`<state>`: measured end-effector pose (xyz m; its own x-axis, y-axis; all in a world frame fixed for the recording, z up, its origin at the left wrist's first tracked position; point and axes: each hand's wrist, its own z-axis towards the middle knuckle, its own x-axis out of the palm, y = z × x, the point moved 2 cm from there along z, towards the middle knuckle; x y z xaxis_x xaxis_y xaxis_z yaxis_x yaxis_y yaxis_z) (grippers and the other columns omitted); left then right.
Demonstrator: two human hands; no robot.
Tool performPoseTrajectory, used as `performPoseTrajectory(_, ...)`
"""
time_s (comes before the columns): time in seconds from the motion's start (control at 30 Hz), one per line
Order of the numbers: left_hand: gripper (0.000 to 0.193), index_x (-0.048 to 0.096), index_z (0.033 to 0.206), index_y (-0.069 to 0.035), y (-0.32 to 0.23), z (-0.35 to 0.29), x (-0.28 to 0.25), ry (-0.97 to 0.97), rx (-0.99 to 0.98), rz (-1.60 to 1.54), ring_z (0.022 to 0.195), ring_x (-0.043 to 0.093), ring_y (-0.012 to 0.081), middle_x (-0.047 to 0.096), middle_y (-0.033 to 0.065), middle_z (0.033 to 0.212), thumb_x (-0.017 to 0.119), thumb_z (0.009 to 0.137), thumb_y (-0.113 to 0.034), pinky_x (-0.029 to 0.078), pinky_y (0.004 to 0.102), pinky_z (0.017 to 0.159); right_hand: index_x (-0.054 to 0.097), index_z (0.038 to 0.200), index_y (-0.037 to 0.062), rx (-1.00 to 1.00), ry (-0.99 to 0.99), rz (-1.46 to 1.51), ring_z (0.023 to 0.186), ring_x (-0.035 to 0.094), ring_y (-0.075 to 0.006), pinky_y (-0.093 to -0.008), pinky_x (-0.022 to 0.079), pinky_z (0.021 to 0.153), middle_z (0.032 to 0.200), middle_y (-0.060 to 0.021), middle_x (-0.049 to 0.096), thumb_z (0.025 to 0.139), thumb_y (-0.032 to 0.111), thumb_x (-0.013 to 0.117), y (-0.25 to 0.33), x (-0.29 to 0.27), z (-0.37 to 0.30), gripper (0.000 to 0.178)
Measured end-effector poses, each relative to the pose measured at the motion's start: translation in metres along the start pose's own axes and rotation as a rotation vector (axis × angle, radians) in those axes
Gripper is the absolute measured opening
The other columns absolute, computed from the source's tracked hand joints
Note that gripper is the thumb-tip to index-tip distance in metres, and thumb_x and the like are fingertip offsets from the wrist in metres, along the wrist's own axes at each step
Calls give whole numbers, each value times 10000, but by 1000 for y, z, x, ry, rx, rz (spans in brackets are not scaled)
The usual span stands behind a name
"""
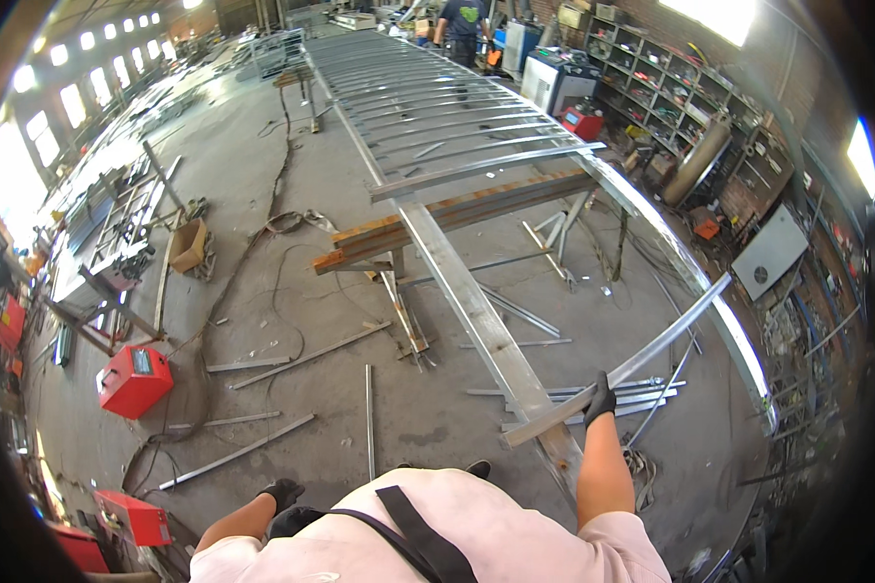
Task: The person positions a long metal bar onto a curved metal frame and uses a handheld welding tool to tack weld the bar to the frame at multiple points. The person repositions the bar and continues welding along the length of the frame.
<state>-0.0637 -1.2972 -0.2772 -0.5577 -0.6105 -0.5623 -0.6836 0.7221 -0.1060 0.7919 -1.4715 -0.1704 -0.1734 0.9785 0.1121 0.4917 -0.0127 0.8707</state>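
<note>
My right hand [601, 398], in a dark glove, is closed around a silvery metal bar [651, 356]. The bar slants from the lower middle up to the right, lying across one long rail [486, 330] of a large metal frame and reaching over towards the curved far-right rail [744, 345]. Down at my left side hangs my left hand [284, 494], also gloved, away from the frame; its fingers are too dark and small to make out. Several crossbars [457, 121] span the frame's farther part like ladder rungs.
A rusty beam [457, 216] on trestles runs under the frame. Loose metal strips [369, 418] and cables [282, 165] lie on the floor. Red machine boxes [134, 381] stand at left. Shelving [651, 87] lines the right wall, and another person [462, 29] stands at the back.
</note>
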Motion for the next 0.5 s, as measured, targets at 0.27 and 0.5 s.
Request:
performPoseTrajectory(0.27,398,673,1295,-125,1,-11,53,-96,-12,-238,1307,603,409,676,198,1339,454,1040,-338,479,486,1096,536,1437,97,-53,-166,-80,897,713,-260,-358,584,683,1187,-119,671,1029,653,525,-29,-47,-79,689)
performPoseTrajectory(0.5,436,708,1246,-119,23,15,76,-114,-100,-449,1315,599,398,684,197,1333,460,1026,-402,469,500,1099,523,1437,160,-195,-221,-15,816,614,-164,-297,500,680,1213,-66,661,1031,493,627,14,-40,-110,535)
